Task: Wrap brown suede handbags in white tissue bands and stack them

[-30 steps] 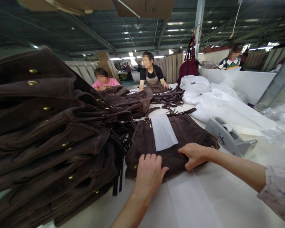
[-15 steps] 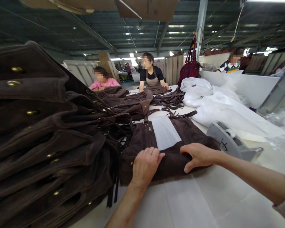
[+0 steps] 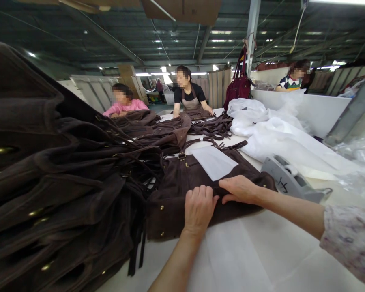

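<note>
A dark brown handbag [image 3: 173,190] lies on the white table in front of me, its bottom edge towards me and its straps at the far side. My left hand [image 3: 200,207] is closed on the near edge of the handbag, fingers over the top. Beside it my right hand [image 3: 241,190] pinches the same edge between thumb and fingers. The two hands are close together, with a small gap between the thumbs. A sheet of white paper [image 3: 215,163] rests askew on the handbag, just beyond my right hand. Small brass studs show at the handbag's left end.
A tall pile of brown bags [image 3: 88,194] rises at the left. To the right stand a grey tape dispenser [image 3: 287,178] and white plastic wrapping [image 3: 286,138]. Loose brown straps [image 3: 213,125] lie farther back. A co-worker in an apron [image 3: 189,95] leans over the far side.
My left hand has shifted right along the handbag's edge, and my right hand has moved left and closed its fingers on it. The white paper has turned and slid slightly right on the handbag.
</note>
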Available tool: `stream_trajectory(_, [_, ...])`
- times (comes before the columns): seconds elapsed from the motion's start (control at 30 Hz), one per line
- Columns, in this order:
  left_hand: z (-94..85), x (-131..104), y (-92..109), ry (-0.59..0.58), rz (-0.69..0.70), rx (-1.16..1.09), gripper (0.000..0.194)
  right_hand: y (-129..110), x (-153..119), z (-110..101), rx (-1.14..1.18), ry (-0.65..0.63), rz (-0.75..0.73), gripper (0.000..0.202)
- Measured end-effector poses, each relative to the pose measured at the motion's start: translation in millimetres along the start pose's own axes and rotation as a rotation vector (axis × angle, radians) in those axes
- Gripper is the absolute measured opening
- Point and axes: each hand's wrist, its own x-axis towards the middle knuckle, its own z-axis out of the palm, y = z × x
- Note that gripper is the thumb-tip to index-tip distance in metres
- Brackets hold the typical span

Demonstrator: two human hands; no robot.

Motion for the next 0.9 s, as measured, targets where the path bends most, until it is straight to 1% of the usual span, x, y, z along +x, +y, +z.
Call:
stream_trajectory(0.1, [10.4, 6, -10, 0.009, 0.026, -0.012, 0.022, 17, -21, -3, -0.020, -0.066, 0.076, 0.060])
stream_trajectory(0.13, [12.3, 8, -12, 0.009, 0.034, -0.016, 0.021, 24, -27, -3, -0.028, -0.086, 0.103, 0.061])
stream_trajectory(0.23, [14.2, 11, -16, 0.009, 0.046, -0.031, 0.017, 39, -38, 7, -0.035, -0.061, 0.153, 0.048])
stream_trajectory(0.33, [12.1, 9, -19, 0.008, 0.043, -0.049, 0.015, 46, -33, 24, -0.025, -0.008, 0.158, 0.047])
stream_trajectory(0.37, [11.1, 7, -21, 0.006, 0.045, -0.061, 0.018, 47, -30, 28, -0.017, -0.004, 0.165, 0.049])
stream_trajectory(0.43, [9.0, 3, -25, -0.007, 0.060, -0.113, 0.037, 50, -25, 30, -0.002, -0.014, 0.192, 0.053])
stream_trajectory(0.5, [7.8, 0, -30, -0.024, 0.083, -0.168, 0.056, 54, -22, 23, 0.031, -0.056, 0.190, 0.052])
stream_trajectory(0.53, [7.5, -2, -32, -0.030, 0.092, -0.183, 0.061, 58, -22, 16, 0.066, -0.093, 0.155, 0.049])
stream_trajectory(0.57, [7.5, -2, -33, -0.034, 0.099, -0.185, 0.061, 61, -22, 8, 0.106, -0.139, 0.103, 0.044])
stream_trajectory(0.63, [8.1, -3, -34, -0.035, 0.109, -0.160, 0.055, 69, -24, -6, 0.143, -0.224, 0.011, 0.037])
stream_trajectory(0.7, [9.2, -4, -32, -0.029, 0.138, -0.123, 0.043, 72, -29, -12, 0.070, -0.245, 0.005, 0.037])
stream_trajectory(0.73, [9.7, -5, -31, -0.025, 0.167, -0.100, 0.033, 71, -33, -10, -0.002, -0.222, 0.027, 0.034])
stream_trajectory(0.77, [10.3, -7, -29, -0.021, 0.199, -0.078, 0.023, 69, -37, -6, -0.076, -0.182, 0.043, 0.027])
stream_trajectory(0.8, [10.7, -9, -28, -0.018, 0.230, -0.059, 0.012, 65, -43, 1, -0.138, -0.129, 0.042, 0.018])
stream_trajectory(0.83, [11.1, -11, -27, -0.017, 0.256, -0.046, 0.007, 60, -50, 9, -0.186, -0.069, 0.027, 0.014])
stream_trajectory(0.9, [11.4, -16, -25, -0.020, 0.288, -0.038, 0.013, 52, -64, 26, -0.250, 0.064, -0.008, 0.025])
